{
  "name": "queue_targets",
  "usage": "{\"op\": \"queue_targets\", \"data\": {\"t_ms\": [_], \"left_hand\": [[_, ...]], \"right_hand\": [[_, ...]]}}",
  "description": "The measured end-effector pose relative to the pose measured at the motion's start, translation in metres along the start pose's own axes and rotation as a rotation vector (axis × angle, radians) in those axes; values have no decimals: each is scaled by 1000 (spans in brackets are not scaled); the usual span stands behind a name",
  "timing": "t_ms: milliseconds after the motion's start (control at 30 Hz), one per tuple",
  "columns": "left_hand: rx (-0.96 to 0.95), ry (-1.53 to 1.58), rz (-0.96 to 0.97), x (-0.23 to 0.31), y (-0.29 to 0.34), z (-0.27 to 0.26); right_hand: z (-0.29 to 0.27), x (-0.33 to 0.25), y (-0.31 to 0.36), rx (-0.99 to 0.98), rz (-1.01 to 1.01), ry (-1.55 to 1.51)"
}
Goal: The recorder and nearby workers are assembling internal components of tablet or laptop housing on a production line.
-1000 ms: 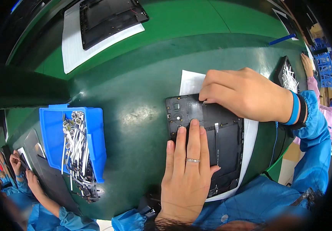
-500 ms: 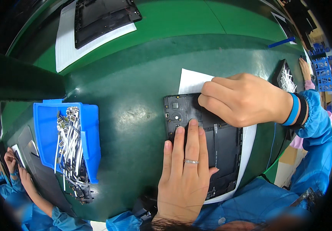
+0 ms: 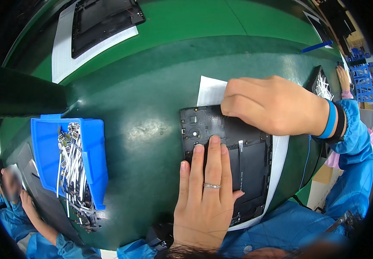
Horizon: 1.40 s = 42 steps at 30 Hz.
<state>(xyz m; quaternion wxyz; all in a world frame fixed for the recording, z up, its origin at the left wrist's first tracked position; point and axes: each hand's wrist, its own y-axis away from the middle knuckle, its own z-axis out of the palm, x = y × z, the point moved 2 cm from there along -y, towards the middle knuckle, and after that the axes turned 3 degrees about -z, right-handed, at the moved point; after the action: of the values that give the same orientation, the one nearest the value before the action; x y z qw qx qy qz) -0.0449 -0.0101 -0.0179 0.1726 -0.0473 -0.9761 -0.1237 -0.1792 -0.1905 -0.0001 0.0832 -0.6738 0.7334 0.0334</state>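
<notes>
A black tablet housing (image 3: 253, 172) lies face up in front of me, with small gold points, a square cutout and a round camera ring near its far left corner. White sheeting (image 3: 209, 90) shows beneath it. My left hand (image 3: 206, 203) rests flat on the housing, fingers stretched toward the camera ring, a silver ring on one finger. Over the housing's far edge, my right hand (image 3: 268, 103) is closed with the fingertips curled under. Its fingers hide whatever is in them. Blue and black bands circle the right wrist.
To the left stands a blue bin (image 3: 95, 151) full of white-and-black flex cables (image 3: 72, 164), some spilling over its near side. Another black housing (image 3: 104, 26) lies on white sheeting at the far left. A dark tray of white strips (image 3: 322, 88) sits at right. Co-workers' hands show at both sides.
The whole view has shifted slightly, so the bin and far housing appear further left. My left hand stays flat on the housing; my right hand remains closed at nearly the same spot.
</notes>
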Motion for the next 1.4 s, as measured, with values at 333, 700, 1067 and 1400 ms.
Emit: {"op": "queue_targets", "data": {"t_ms": [333,700,1067,1400], "left_hand": [[22,44,-17,0,1,5],[26,33,-16,2,0,-2],[25,58,-6,4,0,-5],[62,101,-17,2,-3,-5]], "right_hand": [[5,8,-1,58,172,-378],[15,10,0,148,447,-598],[12,8,-5,69,522,-508],[-4,0,51,148,260,-322]]}}
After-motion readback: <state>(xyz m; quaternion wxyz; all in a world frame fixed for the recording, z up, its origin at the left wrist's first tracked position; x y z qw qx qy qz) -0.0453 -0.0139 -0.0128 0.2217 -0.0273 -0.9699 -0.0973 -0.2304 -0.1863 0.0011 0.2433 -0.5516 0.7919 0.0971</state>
